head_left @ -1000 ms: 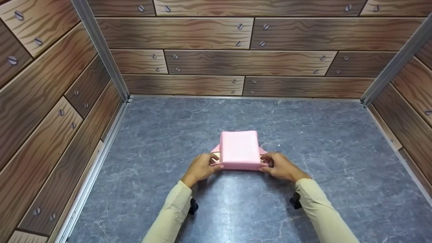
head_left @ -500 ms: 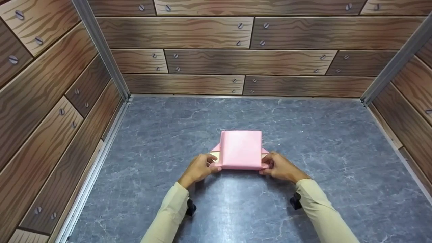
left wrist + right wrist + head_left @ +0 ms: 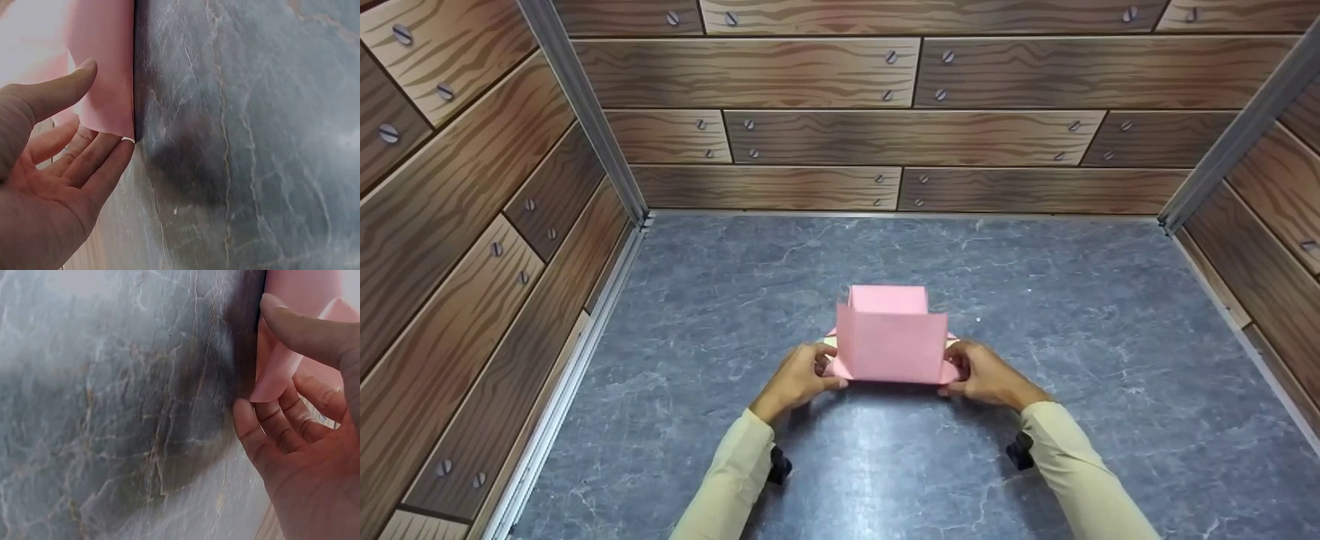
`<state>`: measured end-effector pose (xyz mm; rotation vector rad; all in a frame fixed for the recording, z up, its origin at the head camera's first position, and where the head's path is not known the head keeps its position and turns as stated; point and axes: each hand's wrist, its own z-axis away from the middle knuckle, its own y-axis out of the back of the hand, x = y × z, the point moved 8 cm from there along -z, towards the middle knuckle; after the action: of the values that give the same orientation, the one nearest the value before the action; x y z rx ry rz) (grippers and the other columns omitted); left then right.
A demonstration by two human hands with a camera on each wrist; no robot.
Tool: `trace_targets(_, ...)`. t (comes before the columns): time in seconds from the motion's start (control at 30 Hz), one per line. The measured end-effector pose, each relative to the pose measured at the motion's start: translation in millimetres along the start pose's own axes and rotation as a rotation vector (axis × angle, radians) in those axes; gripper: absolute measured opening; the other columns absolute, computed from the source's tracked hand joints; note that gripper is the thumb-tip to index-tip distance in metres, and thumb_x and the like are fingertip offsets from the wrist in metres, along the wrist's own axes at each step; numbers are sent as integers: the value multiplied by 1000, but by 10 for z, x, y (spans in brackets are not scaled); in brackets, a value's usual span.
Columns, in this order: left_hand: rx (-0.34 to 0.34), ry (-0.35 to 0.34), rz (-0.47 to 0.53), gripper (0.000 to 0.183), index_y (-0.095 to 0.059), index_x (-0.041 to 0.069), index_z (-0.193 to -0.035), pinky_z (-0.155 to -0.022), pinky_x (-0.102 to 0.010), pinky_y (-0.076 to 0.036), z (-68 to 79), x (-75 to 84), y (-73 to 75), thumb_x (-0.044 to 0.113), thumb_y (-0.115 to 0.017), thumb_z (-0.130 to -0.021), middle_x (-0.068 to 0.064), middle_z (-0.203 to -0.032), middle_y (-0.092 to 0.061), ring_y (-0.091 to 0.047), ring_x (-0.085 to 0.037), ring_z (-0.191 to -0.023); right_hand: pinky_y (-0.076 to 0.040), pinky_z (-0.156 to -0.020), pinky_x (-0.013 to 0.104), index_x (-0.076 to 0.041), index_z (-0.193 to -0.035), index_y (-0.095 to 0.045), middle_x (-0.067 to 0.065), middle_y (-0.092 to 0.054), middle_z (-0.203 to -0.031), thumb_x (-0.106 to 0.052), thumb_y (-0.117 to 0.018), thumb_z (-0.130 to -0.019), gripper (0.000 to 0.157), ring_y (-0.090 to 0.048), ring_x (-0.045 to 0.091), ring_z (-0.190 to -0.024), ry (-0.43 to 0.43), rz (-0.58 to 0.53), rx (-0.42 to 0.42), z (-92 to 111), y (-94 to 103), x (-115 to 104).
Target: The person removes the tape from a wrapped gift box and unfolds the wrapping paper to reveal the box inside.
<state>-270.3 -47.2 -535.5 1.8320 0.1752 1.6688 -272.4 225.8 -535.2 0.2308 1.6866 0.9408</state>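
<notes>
Pink paper is folded around a boxy shape at the middle of the table in the head view. Its front panel stands up, and a pink block-like part shows behind it. Slivers of a cream surface peek out at the sides. My left hand grips the paper's left end; the left wrist view has its thumb over the pink paper and its fingers at the lower edge. My right hand holds the other end, with the thumb across from fingers that touch a curled flap.
The grey marbled table spreads around the hands. Wood-patterned walls enclose it at the back and both sides, with metal rails along the edges. Dark wrist cameras sit under both cuffs.
The pink top panel has tilted up at the front and now stands, baring the lower part behind it. Both hands stay at the paper's ends, the left shifting slightly outward.
</notes>
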Motion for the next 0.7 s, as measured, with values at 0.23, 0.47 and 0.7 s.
trace_targets(0.23,-40,-73,67,23,-68,-2,-103,-70,-25,-55,64,11,-18,-2,-79,-83,-7,-86,-71,-66,-12,-77,-52,-70,24,8,-106,-64,9,-69,-89,-1,-86,-75,39,-62,14,-79,-32,-84,-52,71,-24,17)
trace_targets(0.47,-79,-145,62,15,-68,-1,-88,-71,-22,-53,136,38,-35,-14,-70,-80,-4,-84,-69,-63,-9,-78,-49,-64,20,1,-86,-61,6,-65,-81,10,-83,-71,28,-57,7,-72,84,-107,-28,164,1,-69)
trace_targets(0.7,-146,-172,-33,17,-74,-2,-88,-82,-30,-57,232,67,-44,-16,-65,-84,-8,-86,-74,-70,-20,-85,-51,-73,23,-3,-83,-70,1,-68,-80,13,-70,-68,21,-57,4,-76,94,-62,-59,208,12,-92)
